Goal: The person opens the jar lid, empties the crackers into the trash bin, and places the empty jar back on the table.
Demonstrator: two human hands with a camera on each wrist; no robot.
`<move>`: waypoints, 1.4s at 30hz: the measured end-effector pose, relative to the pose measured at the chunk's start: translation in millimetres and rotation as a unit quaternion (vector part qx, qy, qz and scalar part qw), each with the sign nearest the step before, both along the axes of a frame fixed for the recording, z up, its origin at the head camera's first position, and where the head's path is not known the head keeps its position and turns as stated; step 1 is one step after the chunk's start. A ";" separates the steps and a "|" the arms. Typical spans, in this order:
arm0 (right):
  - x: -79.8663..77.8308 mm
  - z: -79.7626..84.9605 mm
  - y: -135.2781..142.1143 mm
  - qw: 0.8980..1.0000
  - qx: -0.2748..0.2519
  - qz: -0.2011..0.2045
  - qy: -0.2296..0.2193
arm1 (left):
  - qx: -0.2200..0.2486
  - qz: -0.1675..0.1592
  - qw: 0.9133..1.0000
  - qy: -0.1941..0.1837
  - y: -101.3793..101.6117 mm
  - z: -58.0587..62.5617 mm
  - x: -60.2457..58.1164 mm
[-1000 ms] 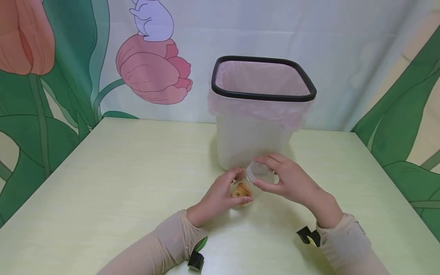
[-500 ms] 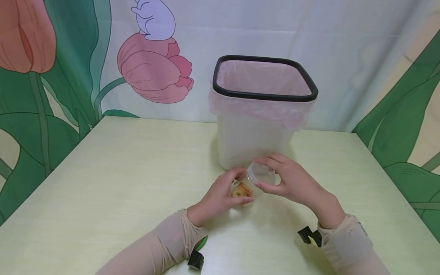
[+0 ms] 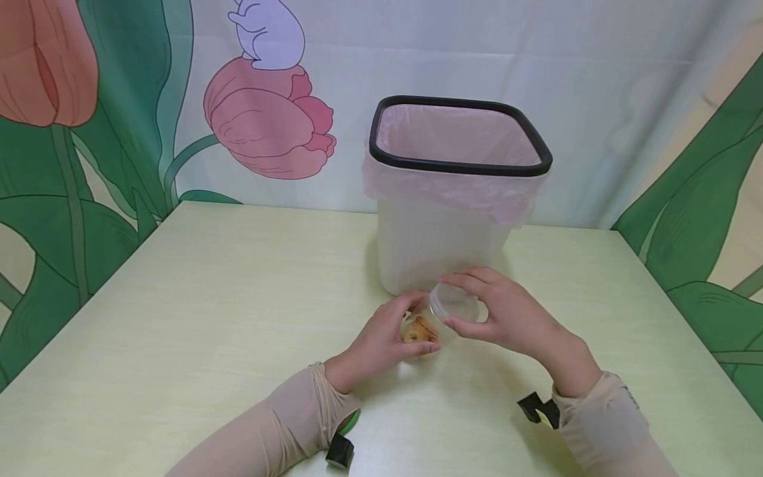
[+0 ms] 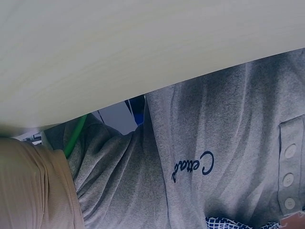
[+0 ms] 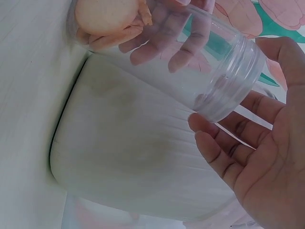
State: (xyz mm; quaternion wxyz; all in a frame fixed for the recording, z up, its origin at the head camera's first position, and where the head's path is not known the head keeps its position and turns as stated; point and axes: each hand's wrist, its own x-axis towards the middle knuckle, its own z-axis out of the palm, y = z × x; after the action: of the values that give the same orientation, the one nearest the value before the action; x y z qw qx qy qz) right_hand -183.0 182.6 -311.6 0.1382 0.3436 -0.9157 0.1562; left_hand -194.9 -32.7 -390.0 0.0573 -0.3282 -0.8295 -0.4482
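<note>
A clear plastic jar (image 5: 162,71) stands in front of the bin, with tan bread-like pieces (image 3: 419,329) at its bottom. My left hand (image 3: 381,338) grips the jar's lower body, its fingers and thumb on opposite sides. At the jar's upper end is a clear, ridged round lid (image 3: 454,302). Around this lid curl the thumb and fingers of my right hand (image 3: 507,308). In the right wrist view the right hand (image 5: 257,143) sits at the lid, while left fingers (image 5: 167,40) show through the jar wall. The left wrist view shows neither hand.
Just behind the hands stands a white bin (image 3: 441,245) with a black rim (image 3: 459,165) and a pink liner (image 3: 453,192). The pale table (image 3: 238,285) meets a flower-printed cloth (image 3: 596,119) at the back. A grey top (image 4: 205,143) shows beyond the table edge.
Both hands keep their hold on the jar and lid. The head view has shifted slightly; otherwise almost nothing differs.
</note>
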 end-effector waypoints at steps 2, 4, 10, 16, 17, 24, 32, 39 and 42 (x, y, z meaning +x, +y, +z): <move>0.0 -0.1 0.1 1.000 0.000 0.001 0.001 | -0.003 0.002 1.000 -0.001 0.1 0.6 0.2; 0.3 0.2 0.3 1.000 -0.001 0.002 0.001 | -0.004 0.003 1.000 -0.001 0.3 0.3 0.3; 1.6 1.8 0.3 1.000 -0.002 0.006 0.002 | -0.001 0.002 1.000 0.006 0.2 -0.2 0.3; 1.9 3.9 0.0 1.000 0.001 0.014 0.002 | 0.000 0.002 1.000 0.021 -0.5 0.4 0.9; 1.9 4.3 0.0 1.000 0.001 0.015 0.002 | -0.001 0.002 1.000 0.024 -0.6 0.7 0.9; 1.7 5.4 0.1 1.000 0.005 0.021 -0.005 | -0.006 0.003 0.999 0.035 -1.4 -0.7 -1.3; 1.9 5.1 0.9 0.999 0.006 0.029 -0.014 | -0.001 -0.001 0.999 0.033 -1.5 -2.1 -1.4; 0.8 3.8 2.4 0.999 0.006 0.035 -0.010 | 0.002 -0.005 1.000 0.030 -1.1 -1.6 -1.0; 0.9 3.5 2.5 0.999 0.003 0.037 -0.011 | 0.001 -0.006 1.000 0.030 -0.9 -1.7 -1.3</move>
State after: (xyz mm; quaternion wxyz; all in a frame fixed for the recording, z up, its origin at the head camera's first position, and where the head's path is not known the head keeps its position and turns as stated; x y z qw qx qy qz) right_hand -182.1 185.1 -308.1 0.1214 0.3756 -0.9043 0.1624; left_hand -196.2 -33.5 -391.6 0.0797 -0.3460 -0.8251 -0.4395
